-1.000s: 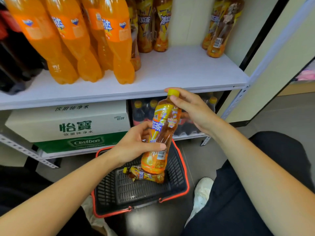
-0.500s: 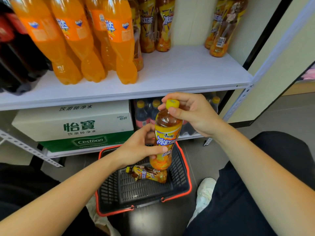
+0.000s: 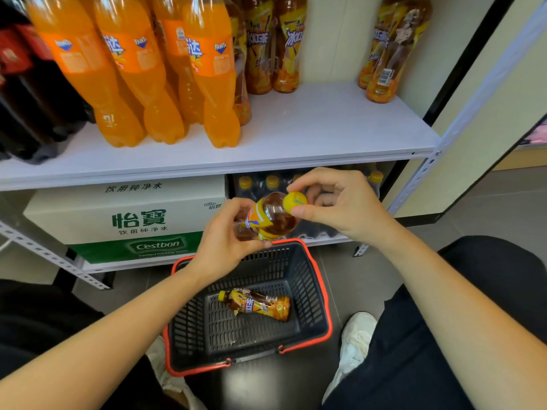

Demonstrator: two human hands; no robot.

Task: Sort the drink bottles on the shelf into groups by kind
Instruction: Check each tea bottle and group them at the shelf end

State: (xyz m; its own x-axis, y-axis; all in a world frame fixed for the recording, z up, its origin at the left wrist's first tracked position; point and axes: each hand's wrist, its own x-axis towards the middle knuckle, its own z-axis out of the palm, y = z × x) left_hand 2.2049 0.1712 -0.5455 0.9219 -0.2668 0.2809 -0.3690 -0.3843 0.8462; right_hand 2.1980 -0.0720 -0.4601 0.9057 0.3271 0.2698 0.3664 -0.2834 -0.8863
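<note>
An iced tea bottle [image 3: 272, 218] with a yellow cap is held over the basket, its cap tipped towards me. My left hand [image 3: 228, 244] grips its body from below. My right hand [image 3: 334, 202] pinches the cap end. A second iced tea bottle [image 3: 257, 303] lies flat in the black basket [image 3: 318, 294] with a red rim. On the white shelf [image 3: 310, 125] stand several orange Fanta bottles [image 3: 207, 69], iced tea bottles [image 3: 275, 42] behind them, two more iced tea bottles [image 3: 387, 51] at the right, and dark cola bottles [image 3: 26, 93] at the left.
Below the shelf sit a white water carton [image 3: 127, 211], a green Cestbon carton [image 3: 139, 247] and a pack of dark bottles with yellow caps [image 3: 257, 183]. A perforated shelf post [image 3: 414, 184] stands to the right. My white shoe [image 3: 355, 338] is beside the basket on the grey floor.
The held bottle has tilted from upright until its cap points towards me, and it has risen slightly. Both hands kept their grip on it.
</note>
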